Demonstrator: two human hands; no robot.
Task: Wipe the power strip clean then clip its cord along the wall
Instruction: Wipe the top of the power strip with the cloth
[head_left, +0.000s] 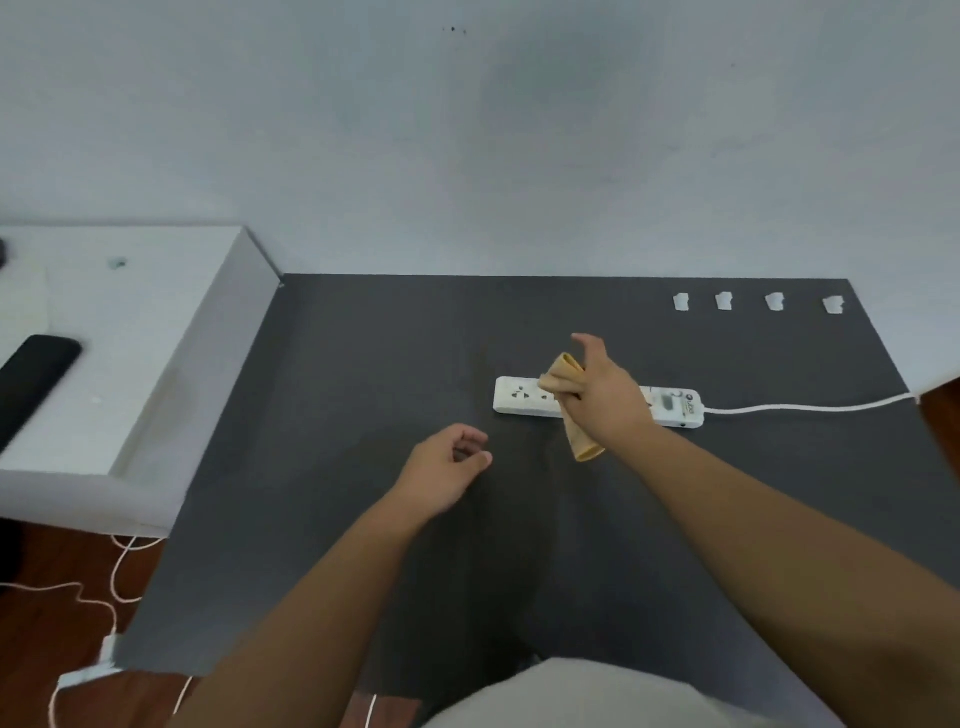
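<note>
Two hands work above the dark grey table (311, 467): the right hand (605, 395) is clenched around a folded tan cloth (563, 376), pressing it onto the middle of the white power strip (519, 397), while the left hand (447, 467), at about seven o'clock from the strip, is loosely curled and holds nothing. The strip's white cord (810, 408) runs off toward three o'clock. Four white cord clips (681, 302) sit in a row at about one o'clock, near the wall (467, 156).
</note>
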